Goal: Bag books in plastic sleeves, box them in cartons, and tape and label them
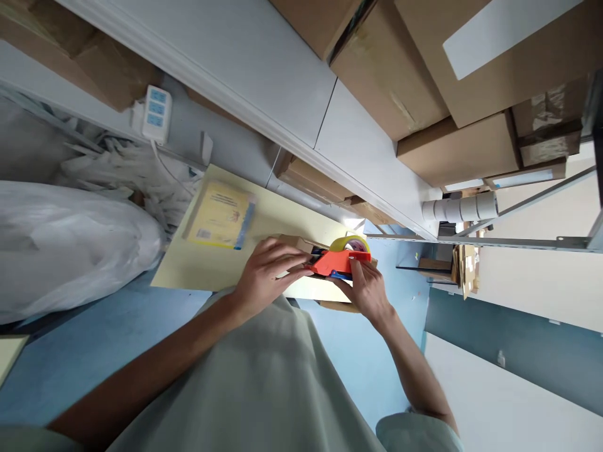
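Observation:
An orange tape dispenser (335,262) with a roll of yellow tape (351,244) lies over a small cardboard box (293,242) on the pale yellow table (226,263). Around the dispenser's right part close the fingers of my right hand (370,292). My left hand (267,276) is at the dispenser's left end, its fingertips drawn together there; what they pinch, if anything, is too small to make out. Left of my hands lies a flat yellow package (221,215) with a blue edge.
A white shelf (282,81) runs above the table, with large cardboard boxes (386,75) and several tape rolls (459,207) on it. A white power strip (157,114) hangs at the upper left. A big white plastic bag (70,251) stands left of the table.

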A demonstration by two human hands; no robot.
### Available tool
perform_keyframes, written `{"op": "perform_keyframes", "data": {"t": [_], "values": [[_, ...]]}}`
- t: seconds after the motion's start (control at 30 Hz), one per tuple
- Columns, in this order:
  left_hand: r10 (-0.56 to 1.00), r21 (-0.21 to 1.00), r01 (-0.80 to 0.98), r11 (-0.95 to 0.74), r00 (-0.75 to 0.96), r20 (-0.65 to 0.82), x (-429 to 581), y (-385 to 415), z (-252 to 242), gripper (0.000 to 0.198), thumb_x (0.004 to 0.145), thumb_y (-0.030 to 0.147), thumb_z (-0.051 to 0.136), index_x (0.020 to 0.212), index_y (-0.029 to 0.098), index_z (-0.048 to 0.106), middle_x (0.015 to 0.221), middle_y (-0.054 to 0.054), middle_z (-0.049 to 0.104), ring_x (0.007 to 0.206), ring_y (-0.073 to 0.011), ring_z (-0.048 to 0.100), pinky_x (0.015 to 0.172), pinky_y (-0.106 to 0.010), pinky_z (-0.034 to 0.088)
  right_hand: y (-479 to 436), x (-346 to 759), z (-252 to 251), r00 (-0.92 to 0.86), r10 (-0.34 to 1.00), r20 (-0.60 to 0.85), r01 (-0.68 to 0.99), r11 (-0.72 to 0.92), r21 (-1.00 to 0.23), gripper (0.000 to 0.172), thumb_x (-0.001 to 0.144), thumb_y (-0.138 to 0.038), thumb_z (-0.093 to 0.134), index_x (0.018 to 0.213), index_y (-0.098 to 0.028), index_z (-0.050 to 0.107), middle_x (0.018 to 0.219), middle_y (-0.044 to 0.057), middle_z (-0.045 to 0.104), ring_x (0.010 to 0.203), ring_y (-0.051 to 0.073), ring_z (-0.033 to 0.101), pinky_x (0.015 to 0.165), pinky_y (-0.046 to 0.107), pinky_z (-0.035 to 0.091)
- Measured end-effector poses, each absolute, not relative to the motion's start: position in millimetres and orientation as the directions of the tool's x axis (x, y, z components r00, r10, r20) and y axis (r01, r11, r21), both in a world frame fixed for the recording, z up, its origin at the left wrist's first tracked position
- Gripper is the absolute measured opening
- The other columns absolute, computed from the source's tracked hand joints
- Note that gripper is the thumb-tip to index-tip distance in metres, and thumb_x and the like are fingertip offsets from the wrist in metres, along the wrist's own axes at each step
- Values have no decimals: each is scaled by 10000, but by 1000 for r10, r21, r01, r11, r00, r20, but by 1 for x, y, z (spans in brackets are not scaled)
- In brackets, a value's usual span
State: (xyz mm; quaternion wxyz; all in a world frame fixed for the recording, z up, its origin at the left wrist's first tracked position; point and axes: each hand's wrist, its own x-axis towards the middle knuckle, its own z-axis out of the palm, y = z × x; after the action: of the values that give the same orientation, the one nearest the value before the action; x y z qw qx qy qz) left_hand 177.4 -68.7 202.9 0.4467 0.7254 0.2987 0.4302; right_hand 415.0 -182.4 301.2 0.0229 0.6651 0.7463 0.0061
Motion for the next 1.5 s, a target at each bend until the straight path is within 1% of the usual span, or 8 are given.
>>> {"op": "perform_keyframes", "data": {"t": [0.2,0.37,0.47,0.57,0.67,0.83,1.1,1.5], "values": [[817,921,9,-388,466,340,173,-69,197,243,1033,534,748,1125,324,830,1009,-19,842,897,-221,726,924,-430,586,-180,410,301,-110,990,-92,994,110,-8,429,1112,-602,599,1274,-206,590,870,92,766,805,298,784,716,409,658],[772,964,-64,-257,587,245,159,-57,207,230,973,506,788,1089,313,835,1043,-37,826,994,-258,728,955,-440,608,-181,407,308,-82,972,-221,996,75,-42,546,1075,-683,611,1317,-193,608,940,129,794,849,324,791,736,433,654],[727,992,-81,-93,675,124,151,-50,209,213,934,469,769,1047,303,839,1032,-43,819,1042,-280,737,936,-422,623,-181,401,318,-68,932,-357,996,43,-76,595,1047,-693,649,1339,-176,634,968,138,807,866,329,795,740,422,643],[649,990,-1,141,755,-92,151,-51,198,270,899,528,766,962,276,840,942,-30,812,905,-246,731,805,-359,614,-176,392,330,-9,853,-522,992,-57,-109,561,1009,-674,714,1354,-233,673,1064,108,824,898,306,803,762,391,626],[545,937,41,348,804,-238,158,-61,178,430,877,647,766,921,226,840,890,-44,813,814,-222,710,701,-315,563,-168,383,337,74,757,-649,972,-199,-122,540,996,-666,734,1379,-286,696,992,45,823,825,267,794,727,346,581],[479,799,57,599,774,-414,167,-85,156,534,747,724,871,874,206,838,867,-71,819,836,-262,739,733,-356,580,-153,378,342,138,610,-780,956,-288,-56,454,1027,-681,689,1071,-234,751,797,34,768,694,222,724,612,296,443],[568,767,40,641,647,-509,159,-63,114,527,688,688,927,872,201,841,890,-88,814,885,-266,740,778,-354,576,-130,413,390,181,420,-890,917,-400,-2,588,1006,-778,619,842,-218,684,688,35,736,567,182,656,552,293,402],[562,681,-29,731,591,-579,213,-64,38,510,636,639,959,743,189,744,661,-27,648,708,-186,588,688,-337,453,-109,415,376,302,466,-832,896,-437,81,591,999,-766,628,762,-225,656,677,52,722,587,192,652,544,298,394]]}}
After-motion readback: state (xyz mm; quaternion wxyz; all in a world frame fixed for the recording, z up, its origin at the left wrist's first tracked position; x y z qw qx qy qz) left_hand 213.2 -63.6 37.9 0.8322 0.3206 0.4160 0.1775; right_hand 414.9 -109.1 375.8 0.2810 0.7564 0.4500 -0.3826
